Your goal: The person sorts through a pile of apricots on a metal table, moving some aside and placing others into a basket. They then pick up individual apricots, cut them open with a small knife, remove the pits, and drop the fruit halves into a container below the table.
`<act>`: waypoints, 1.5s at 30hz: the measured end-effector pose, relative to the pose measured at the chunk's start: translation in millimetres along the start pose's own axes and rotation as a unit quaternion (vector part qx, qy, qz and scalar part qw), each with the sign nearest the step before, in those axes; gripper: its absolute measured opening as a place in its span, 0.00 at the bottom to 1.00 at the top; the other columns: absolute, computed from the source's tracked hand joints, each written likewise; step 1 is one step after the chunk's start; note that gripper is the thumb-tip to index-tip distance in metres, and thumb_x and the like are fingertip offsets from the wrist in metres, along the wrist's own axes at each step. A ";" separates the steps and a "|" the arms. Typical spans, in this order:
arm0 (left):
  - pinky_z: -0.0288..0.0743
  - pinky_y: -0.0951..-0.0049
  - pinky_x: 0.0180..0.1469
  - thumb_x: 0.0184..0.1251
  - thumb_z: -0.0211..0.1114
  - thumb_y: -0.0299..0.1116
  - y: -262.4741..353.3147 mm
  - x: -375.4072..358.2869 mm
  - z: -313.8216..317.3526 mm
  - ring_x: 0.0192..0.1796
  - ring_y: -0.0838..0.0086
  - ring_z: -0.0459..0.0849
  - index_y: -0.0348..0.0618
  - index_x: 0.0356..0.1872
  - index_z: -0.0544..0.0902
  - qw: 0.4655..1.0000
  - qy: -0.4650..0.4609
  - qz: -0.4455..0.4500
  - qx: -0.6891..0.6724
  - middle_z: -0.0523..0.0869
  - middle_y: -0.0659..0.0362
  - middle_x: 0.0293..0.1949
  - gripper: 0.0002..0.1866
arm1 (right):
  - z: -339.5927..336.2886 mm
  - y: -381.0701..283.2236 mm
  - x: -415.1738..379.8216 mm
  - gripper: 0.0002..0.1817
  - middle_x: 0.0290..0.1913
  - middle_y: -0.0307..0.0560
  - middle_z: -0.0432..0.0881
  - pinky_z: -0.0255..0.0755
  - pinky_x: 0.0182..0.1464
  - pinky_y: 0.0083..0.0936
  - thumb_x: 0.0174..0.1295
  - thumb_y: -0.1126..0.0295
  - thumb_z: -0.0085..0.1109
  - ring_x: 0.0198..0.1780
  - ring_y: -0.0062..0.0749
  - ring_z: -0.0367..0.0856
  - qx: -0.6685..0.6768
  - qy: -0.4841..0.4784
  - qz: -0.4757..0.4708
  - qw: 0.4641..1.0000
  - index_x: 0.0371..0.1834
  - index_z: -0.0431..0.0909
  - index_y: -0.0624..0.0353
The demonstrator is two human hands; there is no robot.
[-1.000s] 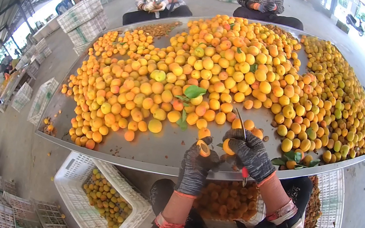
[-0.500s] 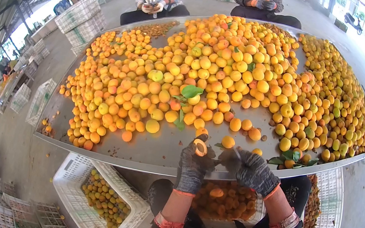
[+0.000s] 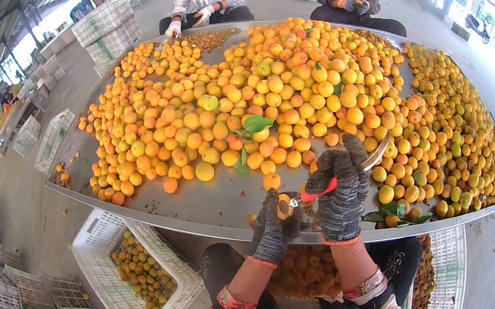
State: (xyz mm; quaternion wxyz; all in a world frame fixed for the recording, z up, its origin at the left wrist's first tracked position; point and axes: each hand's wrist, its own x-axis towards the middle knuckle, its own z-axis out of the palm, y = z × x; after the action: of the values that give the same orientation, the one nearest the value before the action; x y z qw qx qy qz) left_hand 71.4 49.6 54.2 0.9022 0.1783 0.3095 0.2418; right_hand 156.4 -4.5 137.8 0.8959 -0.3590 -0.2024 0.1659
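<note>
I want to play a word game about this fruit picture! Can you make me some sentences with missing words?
1. The left hand holds a halved ____.
2. The right hand grips a tool with a ____ handle.
3. Both hands wear dark knitted ____.
4. The white crate sits ____ the metal table.

Missing words: apricot; red; gloves; below

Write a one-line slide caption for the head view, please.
Gloved left hand holds an apricot half; right hand works a red-handled tool into it.
</note>
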 end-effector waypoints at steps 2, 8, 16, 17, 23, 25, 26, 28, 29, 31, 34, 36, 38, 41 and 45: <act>0.76 0.80 0.27 0.62 0.56 0.53 2.3 -1.2 4.6 0.33 0.75 0.79 0.47 0.43 0.74 1.000 0.011 -0.003 -0.017 0.78 0.59 0.36 0.21 | 0.9 4.9 -2.7 0.21 0.29 0.44 0.75 0.71 0.22 0.20 0.61 0.69 0.52 0.21 0.24 0.73 -0.006 0.002 0.006 1.000 0.57 0.64 0.58; 0.79 0.76 0.31 0.60 0.59 0.52 0.1 -1.7 10.1 0.32 0.73 0.78 0.46 0.43 0.72 0.996 0.069 0.022 -0.048 0.77 0.58 0.34 0.21 | -11.8 19.2 -12.9 0.24 0.29 0.42 0.74 0.70 0.26 0.22 0.56 0.72 0.56 0.24 0.23 0.72 -0.196 0.009 -0.022 0.980 0.57 0.63 0.58; 0.78 0.70 0.24 0.61 0.57 0.51 -0.1 -1.3 14.6 0.22 0.73 0.77 0.48 0.39 0.70 0.996 0.079 0.022 -0.019 0.76 0.59 0.29 0.17 | -1.9 17.7 -14.1 0.22 0.27 0.38 0.73 0.68 0.26 0.19 0.54 0.72 0.58 0.24 0.21 0.71 -0.029 0.029 0.038 0.998 0.54 0.67 0.56; 0.78 0.70 0.24 0.61 0.57 0.51 0.7 -2.6 16.6 0.22 0.73 0.77 0.48 0.39 0.70 0.996 0.079 0.022 -0.019 0.76 0.59 0.29 0.17 | -2.8 19.7 -14.7 0.21 0.27 0.37 0.73 0.68 0.25 0.18 0.54 0.72 0.58 0.24 0.20 0.71 -0.038 0.026 0.035 0.998 0.52 0.68 0.57; 0.72 0.76 0.22 0.63 0.55 0.52 1.1 -3.2 19.1 0.22 0.74 0.76 0.47 0.37 0.71 0.997 0.069 0.029 0.017 0.76 0.60 0.27 0.18 | -20.7 40.0 -7.5 0.17 0.27 0.37 0.74 0.68 0.25 0.17 0.55 0.69 0.58 0.25 0.20 0.71 0.021 0.029 0.029 0.999 0.48 0.71 0.59; 0.70 0.75 0.22 0.65 0.53 0.49 0.0 2.7 17.8 0.23 0.73 0.76 0.45 0.35 0.72 0.994 0.069 0.044 0.074 0.76 0.58 0.28 0.17 | -23.6 46.5 -6.4 0.16 0.27 0.37 0.74 0.68 0.25 0.17 0.55 0.69 0.58 0.25 0.20 0.72 0.041 0.013 0.035 0.998 0.47 0.71 0.59; 0.70 0.75 0.22 0.65 0.53 0.49 -0.5 3.1 16.9 0.23 0.73 0.76 0.45 0.35 0.72 0.994 0.070 0.044 0.074 0.76 0.58 0.28 0.17 | -21.4 50.3 -7.8 0.16 0.28 0.37 0.74 0.67 0.24 0.17 0.56 0.68 0.57 0.24 0.20 0.71 -0.014 0.021 0.019 0.999 0.47 0.71 0.59; 0.73 0.74 0.27 0.67 0.51 0.46 -3.7 2.0 12.8 0.28 0.73 0.77 0.41 0.39 0.74 0.974 0.034 0.120 0.191 0.77 0.57 0.31 0.17 | -23.8 55.6 -5.8 0.15 0.28 0.37 0.74 0.66 0.23 0.16 0.56 0.68 0.57 0.24 0.20 0.71 -0.070 0.033 0.004 0.997 0.46 0.71 0.58; 0.73 0.74 0.27 0.67 0.51 0.46 -8.4 9.5 1.0 0.28 0.73 0.77 0.41 0.39 0.74 0.974 0.034 0.119 0.191 0.77 0.57 0.31 0.17 | -26.1 57.3 1.2 0.16 0.27 0.37 0.73 0.64 0.21 0.16 0.57 0.67 0.56 0.21 0.19 0.69 -0.151 0.019 -0.057 0.987 0.47 0.70 0.58; 0.74 0.75 0.35 0.68 0.50 0.44 -21.4 38.3 -33.5 0.35 0.74 0.77 0.38 0.46 0.73 0.705 -0.021 0.383 0.597 0.77 0.56 0.34 0.18 | -22.9 50.8 11.3 0.16 0.26 0.36 0.72 0.63 0.19 0.16 0.57 0.67 0.56 0.19 0.19 0.67 -0.231 0.004 -0.118 0.966 0.48 0.69 0.57; 0.73 0.78 0.39 0.66 0.53 0.44 -20.3 47.4 -32.5 0.39 0.74 0.76 0.37 0.50 0.72 0.925 -0.023 0.217 0.312 0.77 0.57 0.38 0.21 | -18.0 32.5 18.1 0.19 0.26 0.33 0.69 0.57 0.19 0.15 0.55 0.69 0.53 0.20 0.18 0.62 0.139 0.020 0.097 0.985 0.52 0.67 0.51; 0.73 0.77 0.38 0.65 0.54 0.45 -0.2 21.6 -5.0 0.38 0.74 0.76 0.38 0.49 0.72 0.968 0.003 0.109 0.225 0.76 0.58 0.38 0.21 | -25.4 38.6 24.2 0.18 0.25 0.32 0.70 0.57 0.19 0.15 0.55 0.69 0.54 0.19 0.18 0.63 0.162 0.041 0.107 0.980 0.51 0.68 0.49; 0.74 0.76 0.37 0.65 0.55 0.45 10.0 11.7 9.5 0.37 0.74 0.76 0.38 0.49 0.73 0.991 0.028 -0.001 0.133 0.76 0.58 0.39 0.21 | -33.9 45.8 27.3 0.17 0.25 0.32 0.70 0.57 0.19 0.16 0.55 0.69 0.54 0.19 0.19 0.63 0.184 0.062 0.115 0.974 0.50 0.69 0.47; 0.74 0.75 0.34 0.65 0.54 0.47 10.6 17.3 9.9 0.36 0.75 0.75 0.39 0.46 0.73 0.990 0.051 -0.032 0.127 0.76 0.59 0.38 0.20 | -41.8 57.4 26.5 0.15 0.23 0.31 0.70 0.57 0.18 0.17 0.54 0.69 0.54 0.19 0.18 0.64 0.246 0.099 0.173 0.949 0.46 0.71 0.44; 0.74 0.76 0.31 0.65 0.53 0.48 12.1 15.7 20.5 0.33 0.76 0.75 0.41 0.42 0.75 0.991 0.085 -0.012 0.102 0.76 0.60 0.34 0.19 | -36.0 64.5 28.3 0.12 0.21 0.31 0.69 0.58 0.19 0.19 0.53 0.67 0.56 0.21 0.19 0.66 0.240 0.123 0.192 0.944 0.42 0.72 0.43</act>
State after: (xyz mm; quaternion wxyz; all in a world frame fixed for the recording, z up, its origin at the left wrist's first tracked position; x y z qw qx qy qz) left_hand 91.4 64.5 67.8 0.8525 0.2443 0.4103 0.2124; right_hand 188.4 31.6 75.1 0.9247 -0.1828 0.0278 0.3326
